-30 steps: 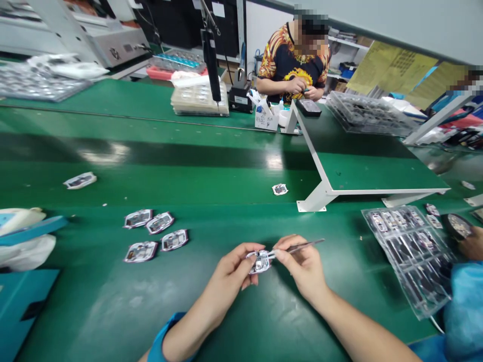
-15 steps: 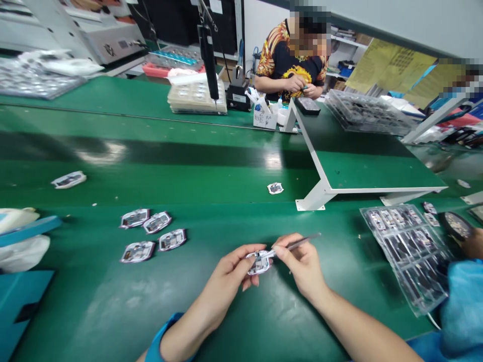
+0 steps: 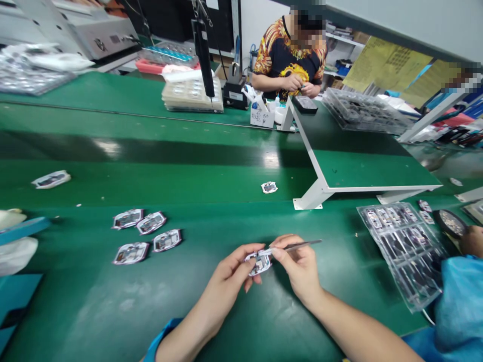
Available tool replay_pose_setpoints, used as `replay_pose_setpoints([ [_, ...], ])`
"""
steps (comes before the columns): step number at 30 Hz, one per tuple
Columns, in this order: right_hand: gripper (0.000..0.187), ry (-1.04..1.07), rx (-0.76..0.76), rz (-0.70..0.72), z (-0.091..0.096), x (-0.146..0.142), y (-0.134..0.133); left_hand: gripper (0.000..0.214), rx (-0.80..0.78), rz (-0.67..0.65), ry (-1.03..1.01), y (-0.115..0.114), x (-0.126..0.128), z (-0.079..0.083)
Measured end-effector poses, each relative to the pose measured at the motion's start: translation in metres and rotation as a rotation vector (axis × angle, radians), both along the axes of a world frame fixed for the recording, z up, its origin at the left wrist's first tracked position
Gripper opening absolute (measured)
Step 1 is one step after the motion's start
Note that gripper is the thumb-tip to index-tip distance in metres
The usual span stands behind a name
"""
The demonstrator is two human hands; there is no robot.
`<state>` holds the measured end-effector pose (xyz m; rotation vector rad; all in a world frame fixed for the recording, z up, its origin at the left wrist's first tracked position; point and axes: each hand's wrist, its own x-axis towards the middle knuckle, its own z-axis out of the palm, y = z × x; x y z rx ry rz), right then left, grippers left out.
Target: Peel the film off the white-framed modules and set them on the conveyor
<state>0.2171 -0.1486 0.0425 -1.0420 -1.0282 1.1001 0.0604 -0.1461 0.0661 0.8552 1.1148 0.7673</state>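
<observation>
My left hand (image 3: 231, 274) is closed on the edge of a small watch-like housing (image 3: 259, 264) with a white rim and electronic parts inside, its open face upward. My right hand (image 3: 300, 269) pinches a pair of tweezers (image 3: 301, 245), whose tips touch the upper part of the housing. What the tips grip, if anything, is too small to tell. Left of my hands, several similar housings (image 3: 167, 241) with purple-edged white rims lie on the green table (image 3: 211, 226).
A clear compartment tray (image 3: 405, 256) with parts lies at right, near a blue-sleeved person's arm (image 3: 458, 296). A white-legged raised shelf (image 3: 377, 166) stands beyond. Single housings (image 3: 269, 187) lie on the conveyor-like strip behind. An electric screwdriver (image 3: 204, 55) hangs ahead; a co-worker (image 3: 289, 65) sits opposite.
The view has shifted slightly, so background things sit a little further left. The tweezers are held flatter, with their tips further left over the housing. Both hands keep their holds.
</observation>
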Motion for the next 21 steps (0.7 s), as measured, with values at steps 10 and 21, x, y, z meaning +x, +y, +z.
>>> replay_pose_setpoints([
  [10,0.009,-0.022,0.066,-0.030,0.0005,-0.0008,-0.0024,0.036,-0.012,0.047,-0.037,-0.0008,0.0039,-0.0013],
  [21,0.010,-0.027,0.067,-0.023,0.0037,0.0001,-0.0015,0.034,-0.021,0.048,-0.050,-0.0032,0.0051,-0.0009],
])
